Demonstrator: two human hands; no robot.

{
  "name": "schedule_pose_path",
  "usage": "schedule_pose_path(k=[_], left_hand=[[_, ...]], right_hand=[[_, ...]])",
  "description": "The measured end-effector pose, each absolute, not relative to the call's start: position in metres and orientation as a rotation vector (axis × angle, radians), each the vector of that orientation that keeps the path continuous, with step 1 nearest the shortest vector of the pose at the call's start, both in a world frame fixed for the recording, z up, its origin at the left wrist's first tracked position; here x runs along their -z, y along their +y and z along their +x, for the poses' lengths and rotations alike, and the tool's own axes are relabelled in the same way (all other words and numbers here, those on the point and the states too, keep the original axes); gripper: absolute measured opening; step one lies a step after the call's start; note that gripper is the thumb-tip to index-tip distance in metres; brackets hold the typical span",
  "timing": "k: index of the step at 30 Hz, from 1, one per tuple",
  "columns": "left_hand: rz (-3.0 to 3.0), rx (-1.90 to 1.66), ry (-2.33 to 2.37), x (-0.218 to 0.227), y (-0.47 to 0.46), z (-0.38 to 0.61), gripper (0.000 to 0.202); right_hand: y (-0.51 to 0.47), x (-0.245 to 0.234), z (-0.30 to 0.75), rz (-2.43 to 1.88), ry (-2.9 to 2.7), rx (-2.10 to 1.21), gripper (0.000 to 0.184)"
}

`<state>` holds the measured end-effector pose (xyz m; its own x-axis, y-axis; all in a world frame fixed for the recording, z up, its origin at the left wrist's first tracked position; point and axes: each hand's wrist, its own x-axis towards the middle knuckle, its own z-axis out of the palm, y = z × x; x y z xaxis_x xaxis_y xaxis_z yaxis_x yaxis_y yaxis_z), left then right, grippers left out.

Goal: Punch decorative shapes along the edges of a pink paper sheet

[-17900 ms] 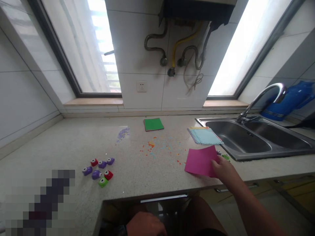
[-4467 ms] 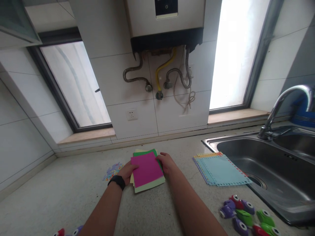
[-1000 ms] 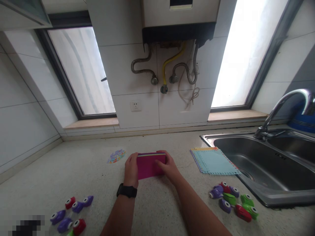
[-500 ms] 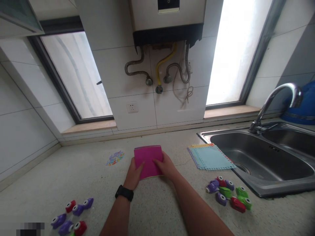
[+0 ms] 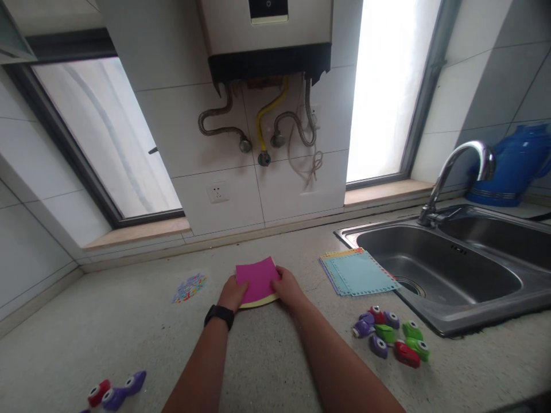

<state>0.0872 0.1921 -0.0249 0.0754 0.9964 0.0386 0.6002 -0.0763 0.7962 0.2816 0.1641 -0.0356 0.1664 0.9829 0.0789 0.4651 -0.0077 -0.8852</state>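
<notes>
A small stack of coloured paper squares [image 5: 257, 279], magenta on top with a pale yellow sheet showing underneath, lies on the speckled countertop [image 5: 129, 321]. My left hand [image 5: 231, 293], with a black watch on its wrist, grips the stack's left near corner. My right hand [image 5: 286, 287] holds its right edge, fingers curled over the top sheet. The near edge of the stack bends upward slightly between the two hands.
A pile of pale blue and other perforated sheets [image 5: 357, 272] lies by the steel sink [image 5: 451, 269] with its tap [image 5: 456, 172]. Several small craft punches [image 5: 390, 337] sit at right, more punches [image 5: 114, 394] at lower left. A heap of paper confetti [image 5: 189, 287] lies left.
The stack, stood on edge a second ago, has been laid flat on the counter and both hands still grip its sides. The camera has tilted up and shifted.
</notes>
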Motion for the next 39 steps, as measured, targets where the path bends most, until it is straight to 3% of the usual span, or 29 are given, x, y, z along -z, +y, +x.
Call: schedule_pose_path(k=[7,9,21,27,39], left_hand=[[1.999,-0.857,1.586,0.048,0.162,0.074,0.087],[2.023,-0.882,1.532,0.053,0.156,0.068,0.094],[2.062,-0.871,1.572,0.058,0.15,0.059,0.077],[2.17,-0.835,1.624,0.058,0.136,0.065,0.086],[2.371,-0.598,1.588,0.064,0.006,0.048,0.077]], right_hand=[[0.135,0.02,0.292,-1.762,-1.714,-0.552,0.096],[0.126,0.018,0.291,-1.763,-1.812,-0.521,0.101],[0.118,0.021,0.283,-1.889,-1.887,-0.365,0.067],[0.103,0.03,0.284,-1.934,-1.852,-0.303,0.095],[0.002,0.049,0.28,-1.923,-2.103,-0.255,0.083]])
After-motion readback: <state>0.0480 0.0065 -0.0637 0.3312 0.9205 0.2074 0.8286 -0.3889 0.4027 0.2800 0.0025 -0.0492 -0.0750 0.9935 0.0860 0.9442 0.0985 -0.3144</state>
